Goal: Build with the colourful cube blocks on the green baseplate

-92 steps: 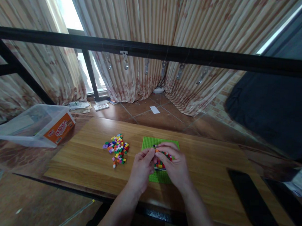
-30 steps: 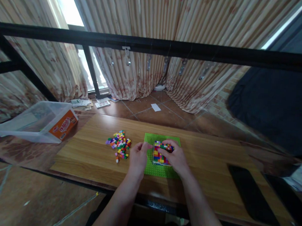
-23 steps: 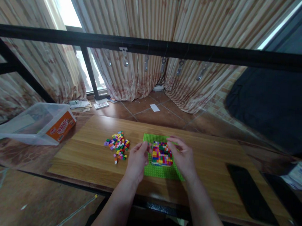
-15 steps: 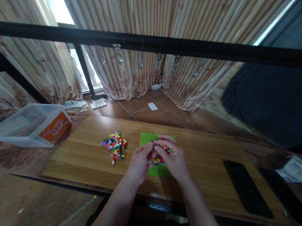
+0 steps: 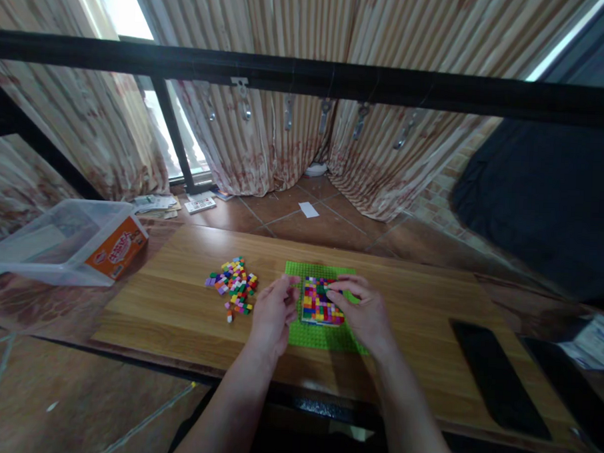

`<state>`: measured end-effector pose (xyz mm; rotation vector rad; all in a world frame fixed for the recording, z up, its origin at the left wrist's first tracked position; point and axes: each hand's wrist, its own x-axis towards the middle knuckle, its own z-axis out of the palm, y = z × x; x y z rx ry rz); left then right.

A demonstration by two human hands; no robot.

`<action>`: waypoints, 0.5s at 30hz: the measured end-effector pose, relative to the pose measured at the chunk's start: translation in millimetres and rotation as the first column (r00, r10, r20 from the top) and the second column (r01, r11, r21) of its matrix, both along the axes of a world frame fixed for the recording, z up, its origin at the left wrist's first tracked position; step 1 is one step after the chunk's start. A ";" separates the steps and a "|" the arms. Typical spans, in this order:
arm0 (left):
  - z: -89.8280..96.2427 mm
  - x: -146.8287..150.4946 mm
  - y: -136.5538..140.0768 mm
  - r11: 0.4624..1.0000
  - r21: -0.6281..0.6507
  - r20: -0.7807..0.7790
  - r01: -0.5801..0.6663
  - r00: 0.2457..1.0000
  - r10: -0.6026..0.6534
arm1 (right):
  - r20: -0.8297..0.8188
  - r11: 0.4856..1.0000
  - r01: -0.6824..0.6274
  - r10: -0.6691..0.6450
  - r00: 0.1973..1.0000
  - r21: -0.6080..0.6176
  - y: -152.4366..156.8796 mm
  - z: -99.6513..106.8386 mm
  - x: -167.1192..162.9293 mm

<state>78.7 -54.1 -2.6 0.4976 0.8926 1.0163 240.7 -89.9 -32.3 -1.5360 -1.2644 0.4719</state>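
Observation:
A green studded baseplate [image 5: 310,337] lies on the wooden table, bearing a rectangular block of multicoloured toy bricks [image 5: 318,312]. Over the top of that block, my right hand [image 5: 365,315] pinches a small dark green toy brick [image 5: 323,290] between thumb and forefinger; the fingertips partly cover it. My left hand [image 5: 272,313] is at the baseplate's left edge, fingers loosely curled and apart, with nothing visible in them. Left of it, a loose pile of small coloured bricks [image 5: 236,287] is spread on the wood.
A clear plastic bin [image 5: 81,243] with an orange label stands left of the table [image 5: 169,294]. Toward the right end lies a black flat slab [image 5: 498,375], with another dark one [image 5: 570,392] beyond it. A black metal bar with hooks [image 5: 299,69] crosses above the far side.
My hands have moved apart from their meeting point over the baseplate. The left went leftward, and the right now holds the green brick against the block, whose top shows more fully.

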 end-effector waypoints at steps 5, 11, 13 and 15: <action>-1.8 -0.1 0.8 0.999 -0.044 0.005 -0.018 1.000 0.018 | 0.080 0.999 0.025 -0.021 0.997 -0.045 1.5 -10.4 -1.1; -1.2 0.6 0.1 0.998 -0.053 0.019 -0.017 1.000 0.018 | 0.170 0.997 0.054 -0.044 0.985 -0.058 4.2 -10.3 -9.3; -1.1 0.0 0.5 0.998 -0.057 0.024 -0.021 0.999 0.023 | 0.172 0.996 0.056 -0.043 0.984 -0.069 5.5 -11.0 -9.8; -1.2 -0.3 0.7 0.998 -0.062 0.029 -0.025 0.999 0.027 | 0.169 0.995 0.060 -0.046 0.985 -0.080 6.9 -12.2 -9.7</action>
